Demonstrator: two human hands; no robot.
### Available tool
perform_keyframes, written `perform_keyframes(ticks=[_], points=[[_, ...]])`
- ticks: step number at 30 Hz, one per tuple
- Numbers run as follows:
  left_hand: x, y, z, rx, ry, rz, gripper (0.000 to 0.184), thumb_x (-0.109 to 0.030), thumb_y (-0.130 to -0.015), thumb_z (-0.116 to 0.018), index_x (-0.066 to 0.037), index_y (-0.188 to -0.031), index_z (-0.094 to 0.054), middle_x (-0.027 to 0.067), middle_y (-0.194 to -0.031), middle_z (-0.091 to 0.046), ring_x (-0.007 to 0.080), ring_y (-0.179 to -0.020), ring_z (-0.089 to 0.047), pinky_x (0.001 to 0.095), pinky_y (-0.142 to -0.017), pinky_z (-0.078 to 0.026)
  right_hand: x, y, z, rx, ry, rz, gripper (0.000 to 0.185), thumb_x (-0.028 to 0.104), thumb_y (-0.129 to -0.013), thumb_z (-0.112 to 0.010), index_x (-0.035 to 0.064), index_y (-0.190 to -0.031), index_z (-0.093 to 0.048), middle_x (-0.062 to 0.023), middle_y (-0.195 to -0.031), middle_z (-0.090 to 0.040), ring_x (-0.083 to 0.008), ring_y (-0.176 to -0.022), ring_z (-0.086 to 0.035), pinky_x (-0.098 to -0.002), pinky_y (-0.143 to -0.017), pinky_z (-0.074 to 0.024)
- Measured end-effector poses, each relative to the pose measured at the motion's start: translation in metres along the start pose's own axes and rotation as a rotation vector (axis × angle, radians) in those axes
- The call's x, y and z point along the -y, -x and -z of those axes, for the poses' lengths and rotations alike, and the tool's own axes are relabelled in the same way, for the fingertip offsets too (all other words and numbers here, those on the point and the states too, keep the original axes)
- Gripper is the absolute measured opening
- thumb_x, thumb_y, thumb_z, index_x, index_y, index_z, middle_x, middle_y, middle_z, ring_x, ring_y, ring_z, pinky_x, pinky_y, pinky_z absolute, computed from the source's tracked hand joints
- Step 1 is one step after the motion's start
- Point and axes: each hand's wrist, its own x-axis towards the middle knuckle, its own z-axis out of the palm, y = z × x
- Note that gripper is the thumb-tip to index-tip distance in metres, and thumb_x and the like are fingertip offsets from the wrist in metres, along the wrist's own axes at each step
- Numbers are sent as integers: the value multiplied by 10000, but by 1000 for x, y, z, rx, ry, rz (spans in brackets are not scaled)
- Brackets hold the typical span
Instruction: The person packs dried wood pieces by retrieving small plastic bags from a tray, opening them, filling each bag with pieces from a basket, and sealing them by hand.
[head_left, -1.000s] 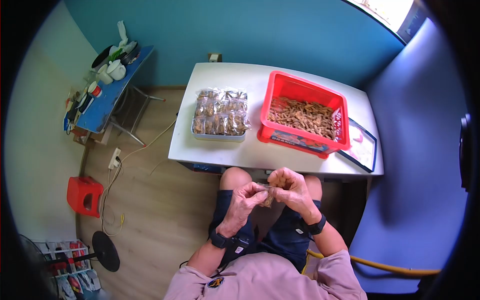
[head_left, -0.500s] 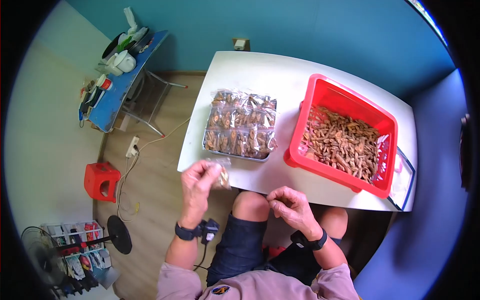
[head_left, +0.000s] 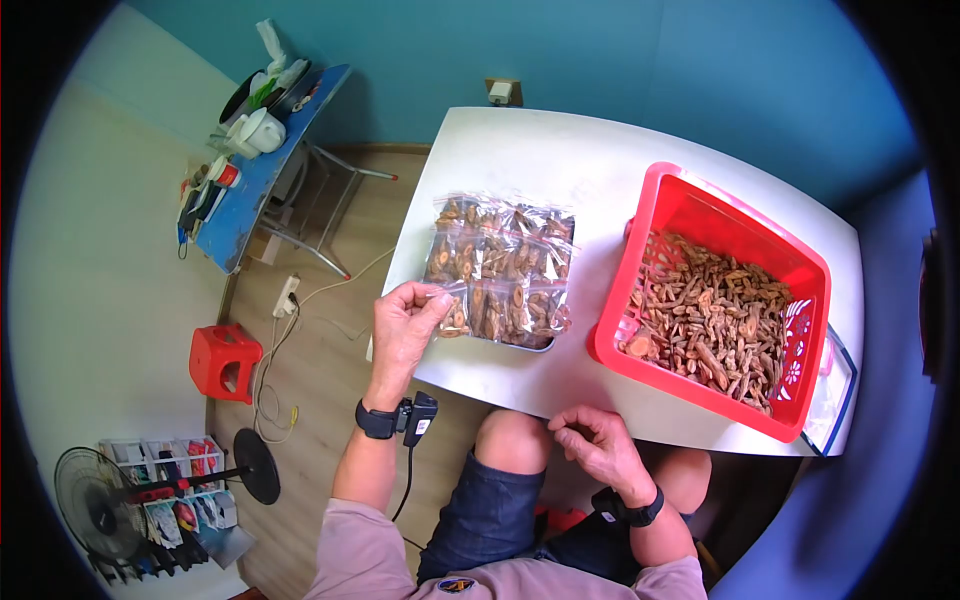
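Our left hand [head_left: 405, 318] has moved up and to the right since the earlier frame, and it took the small zip bag [head_left: 455, 314] with it. Back then, the bag hung over the table edge, just beside the tray [head_left: 540, 347]. Now it is at the near left corner of the tray, by the other filled zip bags [head_left: 515, 260]. Before that, both our hands were on the bag over our lap.

We pinch the small zip bag by its top with our left thumb and finger. Brown slices show through it. Part of the bag is hidden by our hand, so we can't tell if its bottom touches the tray.

Our right hand [head_left: 598, 452] is still down by the near edge of the white table [head_left: 560, 150], well apart from the left one. Its fingers are curled in, with the thumb close to them. We can't tell if they hold some tiny thing.

The filled zip bags sit in rows in the tray. To the right stands the red plastic basket [head_left: 690, 394], with lots of dry brown pieces [head_left: 710, 320] inside. It looks closer to us now, because our view has shifted. Our bare knee [head_left: 512, 440] is below the table edge.
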Motion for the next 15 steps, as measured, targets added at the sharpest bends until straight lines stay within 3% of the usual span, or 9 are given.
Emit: perform_keyframes(ticks=[7, 10, 15], points=[[5, -3, 0, -55, -96, -22, 195, -44, -866, -756, 24, -1028, -673, -6, -806, -671, 13, -697, -576, 152, -625, -467, 1, -1, -4, 25, 73, -25, 132, 66, -940, -629, -1, -1045, -672, -4, -862, -654, -71, -662, -561, -229, -603, -484], [5, -5, -5, -83, -90, -87, 226, -49, -870, -750, 26, -1062, -658, -4, -820, -662, 10, -685, -564, 154, -604, -455, -3, -3, -5, 24, 162, 71, 125, 62, -942, -627, -6, -1036, -673, -11, -862, -662, -72, -665, -564, -231, -602, -487], [3, 0, -12, -188, -438, -166, 307, -61, -854, -751, 26, -1128, -644, -5, -855, -634, 3, -613, -503, 170, -552, -418, -3, -3, -5, 36, 213, 158, 110, 26, -941, -617, -13, -1028, -671, -11, -844, -648, -75, -666, -564, -235, -600, -483]])
